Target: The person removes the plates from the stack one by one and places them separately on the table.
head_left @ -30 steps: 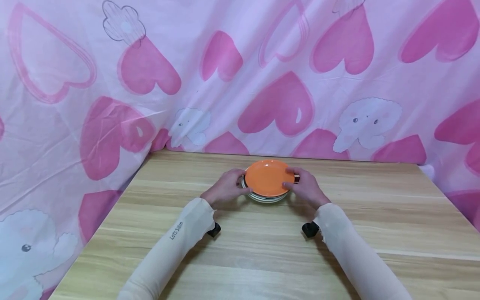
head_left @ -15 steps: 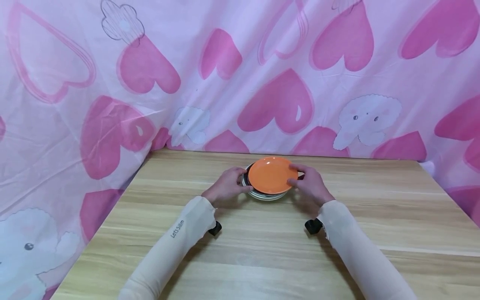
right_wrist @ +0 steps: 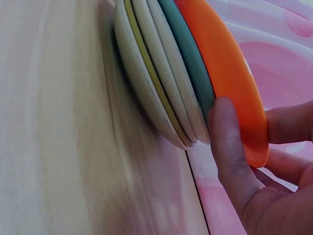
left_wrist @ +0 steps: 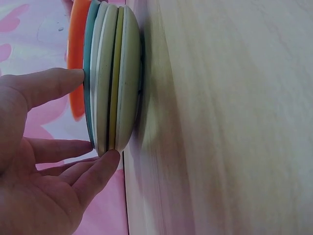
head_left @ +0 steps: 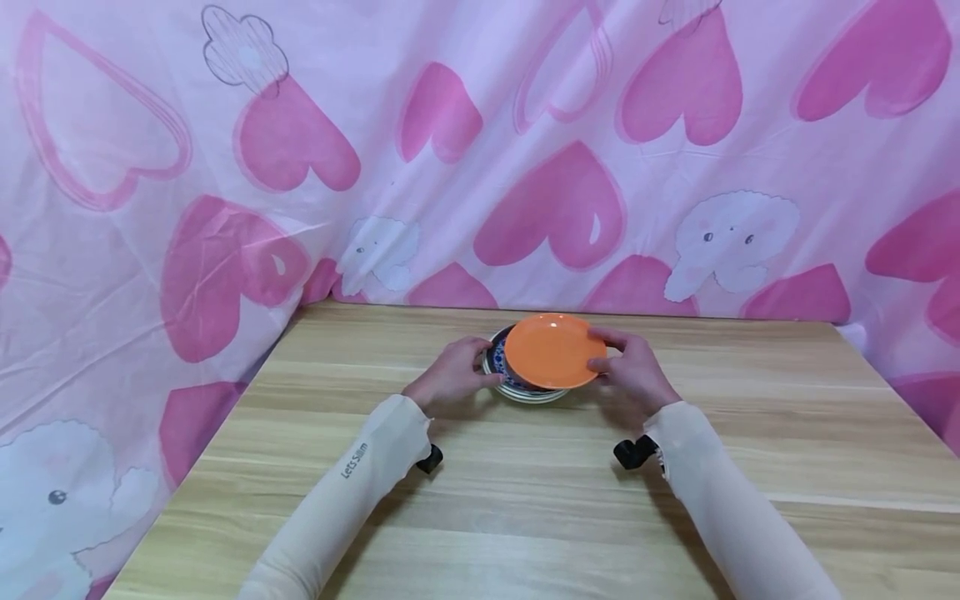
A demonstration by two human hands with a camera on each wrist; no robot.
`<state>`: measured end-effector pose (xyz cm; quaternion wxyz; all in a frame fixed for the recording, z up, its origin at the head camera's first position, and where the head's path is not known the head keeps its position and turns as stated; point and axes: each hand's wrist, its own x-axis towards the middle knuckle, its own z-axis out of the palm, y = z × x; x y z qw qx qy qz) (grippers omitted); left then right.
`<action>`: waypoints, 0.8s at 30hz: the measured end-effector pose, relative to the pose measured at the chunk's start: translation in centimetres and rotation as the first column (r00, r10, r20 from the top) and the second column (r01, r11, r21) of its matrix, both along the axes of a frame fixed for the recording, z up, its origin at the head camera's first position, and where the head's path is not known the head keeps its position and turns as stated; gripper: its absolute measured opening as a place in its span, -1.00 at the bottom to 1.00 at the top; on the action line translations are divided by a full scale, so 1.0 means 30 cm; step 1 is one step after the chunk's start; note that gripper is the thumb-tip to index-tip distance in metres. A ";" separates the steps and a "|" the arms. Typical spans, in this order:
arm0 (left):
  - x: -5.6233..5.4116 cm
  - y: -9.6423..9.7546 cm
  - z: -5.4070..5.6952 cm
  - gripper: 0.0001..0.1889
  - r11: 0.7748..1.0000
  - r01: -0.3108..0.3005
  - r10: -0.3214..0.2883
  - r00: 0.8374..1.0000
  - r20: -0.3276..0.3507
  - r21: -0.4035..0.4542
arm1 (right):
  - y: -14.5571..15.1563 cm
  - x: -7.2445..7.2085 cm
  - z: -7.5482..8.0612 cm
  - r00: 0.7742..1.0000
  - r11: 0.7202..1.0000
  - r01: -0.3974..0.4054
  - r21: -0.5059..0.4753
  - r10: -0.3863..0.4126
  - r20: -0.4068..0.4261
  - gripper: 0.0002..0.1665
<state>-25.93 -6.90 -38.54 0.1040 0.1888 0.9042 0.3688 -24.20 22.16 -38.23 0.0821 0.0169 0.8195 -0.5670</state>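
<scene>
An orange plate (head_left: 555,350) is slid to the right over a stack of plates (left_wrist: 128,73), leaving a dark blue-patterned surface (head_left: 497,357) bared at the stack's left. My right hand (head_left: 637,375) grips the orange plate's right rim, with the thumb on one face and fingers on the other. At the stack's left side, my left hand (head_left: 453,375) holds the edges between thumb and fingers. Its thumb touches the teal plate (left_wrist: 89,98) just under the orange one, and its other fingertips meet the lower rims. Cream and yellow edges show below the teal in both wrist views.
The stack stands toward the far edge of a light wooden table (head_left: 510,508). A pink heart-printed cloth (head_left: 555,208) hangs behind the table and along its left side. Black wrist devices (head_left: 633,452) stick out below both sleeves.
My right hand has drawn the orange plate rightward across the stack, baring the blue-patterned surface beneath. My left hand keeps its place at the stack's left side.
</scene>
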 end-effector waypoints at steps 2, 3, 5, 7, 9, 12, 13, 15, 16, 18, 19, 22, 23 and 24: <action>-0.002 0.000 -0.003 -0.35 1.000 0.001 -0.001 1.000 -0.006 0.000 | 0.005 0.001 0.001 1.000 1.000 0.007 0.005 -0.007 0.011 -0.25; -0.004 0.001 -0.004 -0.35 1.000 0.002 -0.002 1.000 -0.010 -0.003 | 0.009 0.001 0.002 1.000 1.000 0.014 0.015 -0.014 0.018 -0.25; -0.006 0.000 -0.006 -0.35 1.000 0.000 0.000 1.000 -0.004 -0.002 | 0.015 0.002 0.002 0.999 0.999 0.022 0.037 -0.023 0.030 -0.25; -0.005 -0.002 -0.007 -0.35 1.000 -0.004 0.004 1.000 0.007 0.004 | 0.019 0.003 0.004 0.999 0.999 0.027 0.042 -0.029 0.039 -0.25; -0.006 -0.005 -0.007 -0.35 1.000 -0.005 0.005 1.000 0.011 0.002 | 0.025 0.002 0.004 0.999 0.998 0.030 0.061 -0.033 0.037 -0.24; -0.006 -0.007 -0.008 -0.34 1.000 0.000 0.000 1.000 0.004 -0.007 | 0.039 0.004 0.005 0.999 0.997 0.033 0.067 -0.035 0.030 -0.24; -0.007 -0.007 -0.010 -0.35 1.000 0.002 -0.002 1.000 0.000 -0.008 | 0.045 0.004 0.006 0.999 0.997 0.034 0.068 -0.036 0.029 -0.24; -0.008 -0.007 -0.011 -0.35 1.000 0.007 -0.007 1.000 -0.013 -0.014 | 0.059 0.005 0.009 0.999 0.998 0.036 0.058 -0.038 0.032 -0.23; -0.008 -0.006 -0.010 -0.35 1.000 0.007 -0.007 1.000 -0.015 -0.013 | 0.065 0.005 0.010 0.999 0.998 0.035 0.050 -0.037 0.028 -0.23; -0.007 -0.007 -0.011 -0.35 1.000 0.006 -0.006 1.000 -0.011 -0.008 | 0.079 0.002 0.012 0.999 0.999 0.035 0.040 -0.036 0.025 -0.22; -0.007 -0.007 -0.011 -0.35 1.000 0.005 -0.005 1.000 -0.010 -0.007 | 0.085 0.001 0.014 0.999 0.999 0.035 0.040 -0.036 0.026 -0.21; -0.007 -0.008 -0.008 -0.34 1.000 0.004 -0.004 1.000 0.001 -0.003 | 0.102 -0.002 0.018 0.999 0.998 0.040 0.052 -0.042 0.025 -0.20; -0.007 -0.009 -0.008 -0.34 1.000 0.003 -0.003 1.000 0.007 -0.001 | 0.106 -0.002 0.019 0.998 0.998 0.044 0.050 -0.045 0.031 -0.20; -0.008 -0.009 -0.007 -0.34 1.000 0.004 -0.004 1.000 0.012 0.002 | 0.110 -0.002 0.021 0.998 0.998 0.048 0.045 -0.050 0.036 -0.20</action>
